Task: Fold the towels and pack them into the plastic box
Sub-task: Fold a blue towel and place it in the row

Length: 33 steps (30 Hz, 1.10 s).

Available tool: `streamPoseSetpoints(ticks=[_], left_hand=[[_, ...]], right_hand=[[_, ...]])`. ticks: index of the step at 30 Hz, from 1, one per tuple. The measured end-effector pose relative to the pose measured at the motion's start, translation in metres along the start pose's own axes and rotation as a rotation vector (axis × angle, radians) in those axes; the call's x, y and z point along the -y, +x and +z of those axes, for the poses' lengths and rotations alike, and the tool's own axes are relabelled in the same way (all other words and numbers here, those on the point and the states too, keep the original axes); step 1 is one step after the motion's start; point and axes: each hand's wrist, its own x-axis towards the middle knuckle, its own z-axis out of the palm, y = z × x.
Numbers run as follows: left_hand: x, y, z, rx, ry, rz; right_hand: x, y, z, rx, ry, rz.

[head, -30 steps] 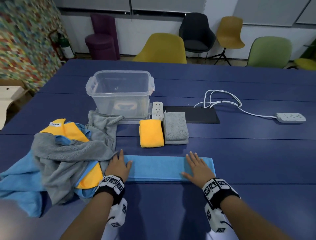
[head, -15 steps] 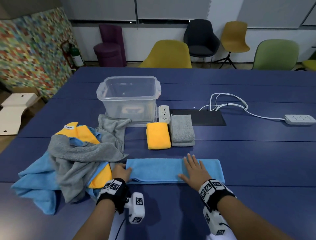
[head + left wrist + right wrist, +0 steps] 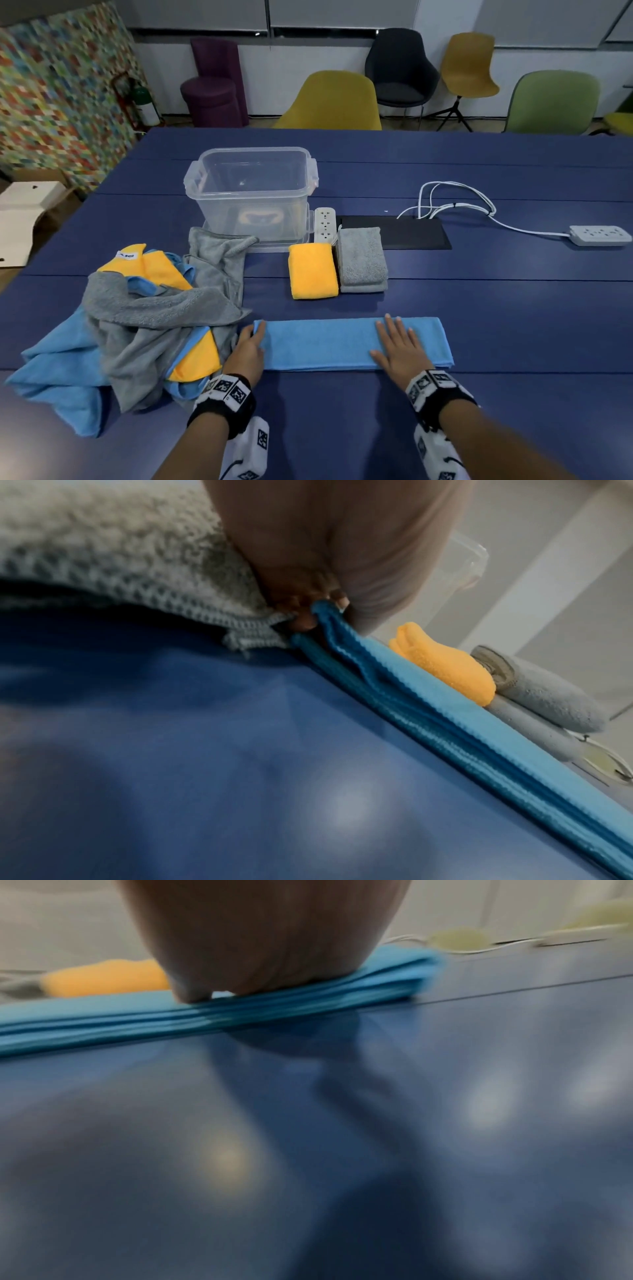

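A light blue towel point(image 3: 322, 342) lies folded into a long strip across the near part of the blue table point(image 3: 513, 308). My left hand point(image 3: 251, 346) pinches the strip's left end point(image 3: 329, 620) between thumb and fingers. My right hand point(image 3: 399, 346) lies flat on the strip near its right end, fingers straight, pressing it down point(image 3: 260, 969). A folded yellow towel point(image 3: 312, 271) and a folded grey towel point(image 3: 362, 258) lie side by side behind the strip. The clear plastic box point(image 3: 251, 192) stands empty behind them.
A heap of unfolded grey, yellow and blue towels point(image 3: 137, 325) sits just left of my left hand. A white power strip point(image 3: 324, 224) and a black mat point(image 3: 397, 233) lie beside the box; another power strip point(image 3: 599, 235) with cable lies far right. Chairs line the far side.
My left hand went from lying flat on the strip's left end to pinching that end. My right hand stayed flat on the right part.
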Motion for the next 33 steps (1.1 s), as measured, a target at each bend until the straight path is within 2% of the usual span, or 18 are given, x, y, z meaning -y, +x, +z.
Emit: streamPoseSetpoints(ticks=[3,7,8,11,12,13,14,16,18,20,22,23,25,26,27,28,31,33], left_hand=[[-0.003,0.0,0.002,-0.008,0.028,-0.022],[-0.027,-0.005,-0.003,-0.113,0.239,-0.176],[-0.034,-0.004,-0.002,-0.183,0.289,-0.112],[-0.065,-0.003,0.016,-0.233,0.316,0.427],[-0.076,-0.005,0.028,-0.118,0.423,0.541],[-0.082,-0.007,0.039,-0.005,0.546,0.567],[-0.082,-0.009,0.048,0.064,0.625,0.533],[-0.067,-0.002,0.064,0.044,0.675,0.52],[-0.041,0.007,0.067,0.151,0.752,0.443],[-0.015,0.016,0.051,0.101,0.699,0.341],[-0.009,0.011,0.016,0.135,0.554,0.237],[0.002,0.014,0.009,0.081,0.459,0.202],[0.007,0.006,-0.006,0.082,0.351,0.034],[0.005,0.004,-0.008,0.014,0.332,-0.022],[0.002,0.004,-0.008,-0.074,0.327,-0.034],[-0.003,0.004,-0.009,-0.149,0.329,-0.047],[-0.007,0.01,-0.012,-0.129,0.196,-0.207],[-0.008,0.013,-0.015,-0.051,0.105,-0.264]], right_hand=[[-0.042,-0.012,-0.011,0.094,0.04,0.095],[-0.056,-0.018,-0.012,0.108,0.012,0.163],[-0.053,-0.017,-0.015,0.102,-0.002,0.153],[-0.03,-0.014,-0.021,0.009,-0.087,0.083],[-0.022,-0.011,-0.017,0.034,-0.062,0.053],[-0.017,-0.01,-0.011,0.049,0.015,0.02],[-0.014,-0.011,-0.008,0.077,0.081,0.016],[-0.016,-0.012,-0.006,0.068,0.078,0.016],[-0.027,-0.015,-0.005,0.066,0.058,0.02],[-0.033,-0.019,-0.009,0.085,0.06,0.021],[-0.034,-0.02,-0.011,0.103,0.023,0.03],[-0.033,-0.019,-0.013,0.107,0.003,0.05],[-0.026,-0.017,-0.015,0.104,-0.008,0.093],[-0.02,-0.015,-0.018,0.066,-0.006,0.078],[-0.013,-0.012,-0.018,-0.054,-0.014,0.033],[-0.001,-0.013,-0.026,-0.069,-0.002,0.006],[0.047,-0.004,-0.037,-0.172,0.003,-0.247],[0.079,0.002,-0.043,0.006,0.006,-0.298]])
